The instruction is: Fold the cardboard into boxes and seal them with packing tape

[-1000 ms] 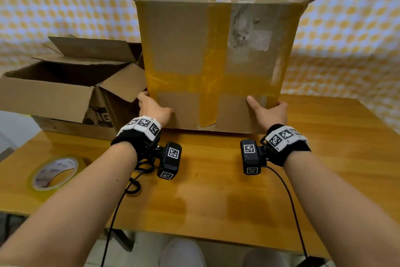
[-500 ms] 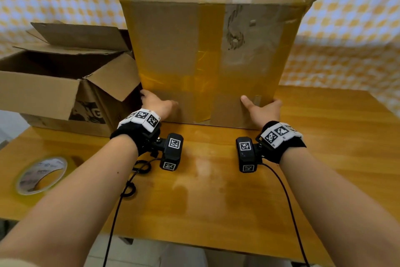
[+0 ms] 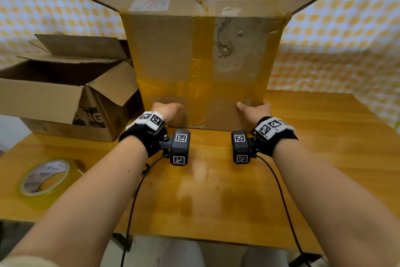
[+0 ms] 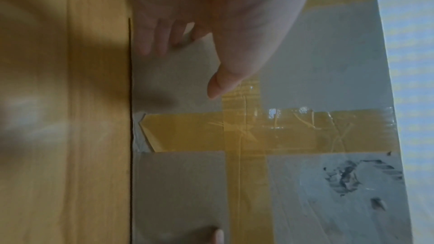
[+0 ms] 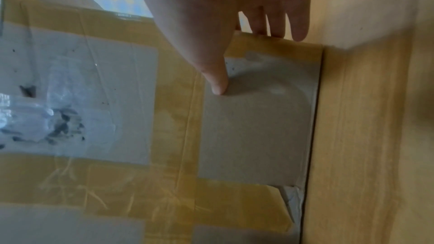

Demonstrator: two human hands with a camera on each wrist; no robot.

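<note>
A large cardboard box (image 3: 164,54) stands on the wooden table (image 3: 216,191), its top flaps spread open. The face toward me carries a cross of yellowish packing tape (image 3: 200,93). My left hand (image 3: 166,107) grips the box's lower left corner, thumb on the front face (image 4: 220,84) and fingers (image 4: 150,44) curled round the side edge. At the lower right corner my right hand (image 3: 255,108) holds the box the same way, thumb (image 5: 218,84) on the front and fingers (image 5: 281,25) round the edge. The box's bottom edge rests on the table.
A second open cardboard box (image 3: 54,93) sits at the left, close against the big one. A roll of packing tape (image 3: 44,177) lies flat near the table's front left edge. Checked cloth hangs behind the table.
The big box has shifted a little and more of its open top flaps shows. Both hands have kept hold of its lower corners; the left thumb now lies across the front face.
</note>
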